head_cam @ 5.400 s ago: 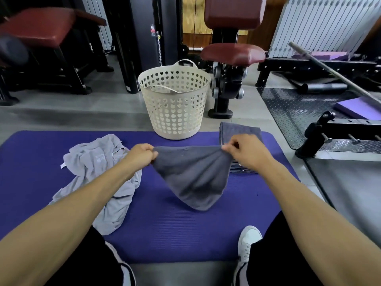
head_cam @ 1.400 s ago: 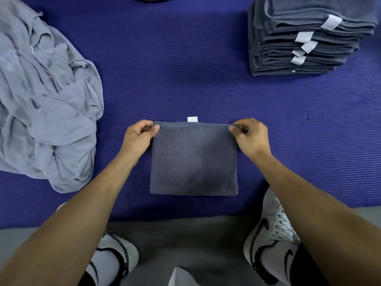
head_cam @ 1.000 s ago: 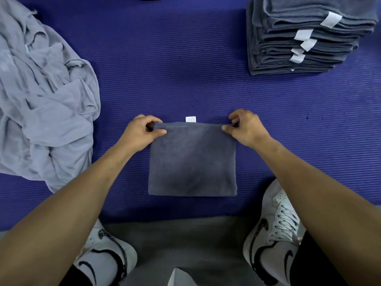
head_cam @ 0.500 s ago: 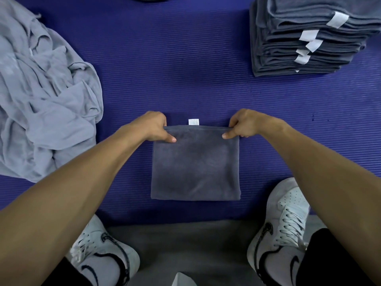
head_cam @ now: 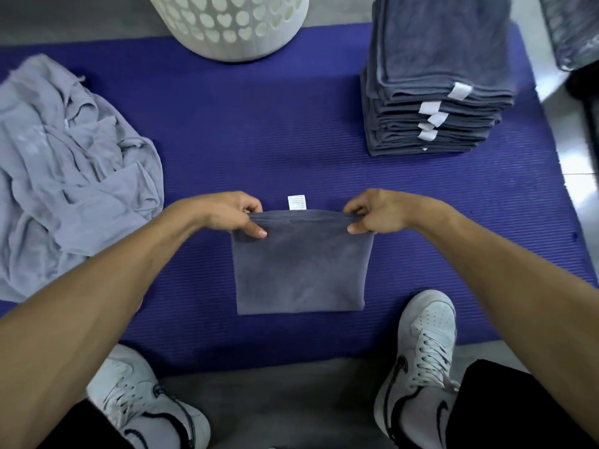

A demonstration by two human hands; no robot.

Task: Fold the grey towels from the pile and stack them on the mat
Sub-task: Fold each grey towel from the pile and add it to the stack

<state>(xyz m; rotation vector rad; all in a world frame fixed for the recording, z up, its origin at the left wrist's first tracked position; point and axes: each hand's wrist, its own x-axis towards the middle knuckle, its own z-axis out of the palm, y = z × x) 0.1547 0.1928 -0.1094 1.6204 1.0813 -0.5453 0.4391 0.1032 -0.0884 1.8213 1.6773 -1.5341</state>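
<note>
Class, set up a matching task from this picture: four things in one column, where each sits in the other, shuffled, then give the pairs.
Things:
1. white basket
2. stack of folded towels
3. crumpled light grey cloth
4. dark grey towel

Places:
A. pinched at its far corners by the left hand and right hand
B. left side of the mat
C. far right of the mat
D. far edge, centre

Pairs: 1-D, 2-C, 3-B, 4-A

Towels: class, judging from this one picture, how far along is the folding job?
Done: a stack of folded towels stands on the mat. In hand: the left hand and right hand pinch the far corners of a folded towel, not yet stacked. Left: the crumpled pile on the left.
</note>
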